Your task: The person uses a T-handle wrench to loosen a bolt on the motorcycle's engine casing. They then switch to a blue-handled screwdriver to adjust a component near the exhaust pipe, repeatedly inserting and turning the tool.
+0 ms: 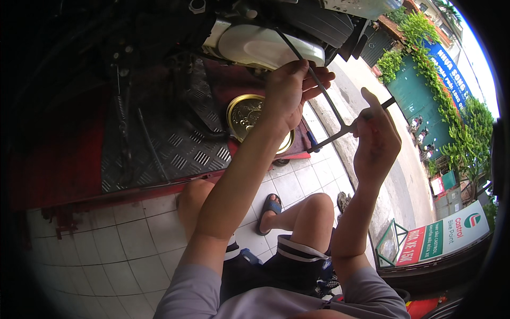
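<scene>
Left hand (289, 87) is loosely curled and partly open, with the shaft of one dark metal T-shaped wrench (330, 104) passed between thumb and fingers; whether it is pinched cannot be told. By the right hand (377, 133) the crossbar is held beside the joint, fingers bent around it, one end jutting past them. The wrench is slanted in front of one smooth, silvery-white oval engine cover (271, 47) on a dark motorcycle. Below, one round gold-coloured tin tray (244, 97) with an embossed surface is set on a red-edged platform topped with black diamond-patterned metal plate (180, 146); the tray is partly covered by the left forearm. On the same plate one thin metal rod (151, 143) is seen. Two bare knees are shown over the white tiled floor (159, 218), with one dark blue sandal (270, 207) between them. Two signboards are counted outside: one blue (449, 74) above a green wall, one red, white and green (446, 236) nearer. The wrench's far tip is hard to make out against the machine, whose upper part is cut off and whose left side is lost in shadow.
</scene>
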### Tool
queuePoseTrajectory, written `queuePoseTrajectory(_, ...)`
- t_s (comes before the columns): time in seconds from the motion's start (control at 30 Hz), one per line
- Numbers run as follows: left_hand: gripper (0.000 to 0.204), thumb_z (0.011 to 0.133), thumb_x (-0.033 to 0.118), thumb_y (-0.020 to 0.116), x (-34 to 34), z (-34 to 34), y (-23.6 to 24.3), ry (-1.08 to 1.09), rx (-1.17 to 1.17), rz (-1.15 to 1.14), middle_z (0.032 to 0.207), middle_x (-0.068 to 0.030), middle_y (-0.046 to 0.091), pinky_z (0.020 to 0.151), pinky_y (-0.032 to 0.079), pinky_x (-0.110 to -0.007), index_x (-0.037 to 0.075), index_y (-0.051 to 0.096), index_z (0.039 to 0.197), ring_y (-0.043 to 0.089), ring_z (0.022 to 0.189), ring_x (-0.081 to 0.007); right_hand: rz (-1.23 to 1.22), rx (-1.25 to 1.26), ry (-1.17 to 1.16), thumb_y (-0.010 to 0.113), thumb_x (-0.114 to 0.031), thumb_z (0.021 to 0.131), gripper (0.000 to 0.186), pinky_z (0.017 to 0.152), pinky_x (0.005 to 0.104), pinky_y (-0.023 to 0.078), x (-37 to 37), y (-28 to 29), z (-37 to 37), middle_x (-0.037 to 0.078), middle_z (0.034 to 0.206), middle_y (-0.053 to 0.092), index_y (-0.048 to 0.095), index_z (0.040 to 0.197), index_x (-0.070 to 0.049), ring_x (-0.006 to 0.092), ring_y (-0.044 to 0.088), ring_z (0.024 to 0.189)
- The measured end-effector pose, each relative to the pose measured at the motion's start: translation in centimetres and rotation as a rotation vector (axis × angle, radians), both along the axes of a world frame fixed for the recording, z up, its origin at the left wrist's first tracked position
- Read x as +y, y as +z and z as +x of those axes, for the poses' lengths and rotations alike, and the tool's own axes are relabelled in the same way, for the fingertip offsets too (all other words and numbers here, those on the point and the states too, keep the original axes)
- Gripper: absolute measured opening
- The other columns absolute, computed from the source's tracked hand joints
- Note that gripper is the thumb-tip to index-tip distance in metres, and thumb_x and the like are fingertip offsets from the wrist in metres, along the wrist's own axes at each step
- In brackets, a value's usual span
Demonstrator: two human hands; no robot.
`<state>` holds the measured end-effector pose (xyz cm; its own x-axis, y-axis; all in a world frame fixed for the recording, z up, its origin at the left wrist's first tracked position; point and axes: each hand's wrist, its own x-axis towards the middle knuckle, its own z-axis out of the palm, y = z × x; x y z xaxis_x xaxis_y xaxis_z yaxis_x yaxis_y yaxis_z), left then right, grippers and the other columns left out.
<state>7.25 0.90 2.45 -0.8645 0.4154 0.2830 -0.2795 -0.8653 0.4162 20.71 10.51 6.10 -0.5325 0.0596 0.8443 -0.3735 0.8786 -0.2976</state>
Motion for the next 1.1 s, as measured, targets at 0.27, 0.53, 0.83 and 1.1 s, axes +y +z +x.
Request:
queuePoseTrajectory(0.27,0.019,0.103,0.012,0.042,0.7,-0.3,-0.2,-0.013,0.059,-0.014,0.103,-0.0210,0.067,0.086,0.060,-0.036,-0.003,0.054,0.105,0.069,0.099,-0.0295,-0.045,-0.049,0.009,0.051,0.001,0.088,0.039,0.059,0.0241,0.046,1.9,0.6,-0.4,0.003,0.073,0.055,0.063,0.125,-0.002,0.0083,0.055,0.064)
queuePoseTrajectory(0.53,0.019,0.099,0.010,0.051,-0.3,-1.8,-1.2,-0.130,0.190,0.079,0.109,-0.0194,0.066,0.088,0.059,-0.036,-0.003,0.056,0.112,0.066,0.106,-0.0282,-0.352,-0.066,0.241,0.052,-0.008,0.097,0.037,0.062,0.0243,0.049,0.8,0.3,-0.8,0.007,0.075,0.060,0.053,0.128,0.011,0.0122,0.060,0.068)
queuePoseTrajectory(0.83,0.031,0.093,0.015,0.063,2.2,-1.6,-2.6,-0.478,0.491,0.363,0.113,-0.0182,0.063,0.098,0.053,-0.037,0.001,0.056,0.119,0.064,0.108,-0.0271,-0.743,-0.049,0.298,0.052,-0.022,0.101,0.043,0.066,0.0294,0.058,0.3,-1.4,-1.2,0.015,0.080,0.068,0.052,0.127,0.011,0.0188,0.068,0.069)
queuePoseTrajectory(1.1,0.019,0.096,0.012,0.058,2.9,-1.8,-3.2,-0.402,0.414,0.423,0.106,-0.0158,0.067,0.093,0.056,-0.038,0.000,0.060,0.111,0.067,0.101,-0.0254,-0.428,-0.461,0.473,0.053,-0.013,0.092,0.052,0.050,0.0262,0.037,-3.8,-3.0,2.0,0.000,0.053,0.048,0.044,0.139,0.009,0.0074,0.044,0.048)
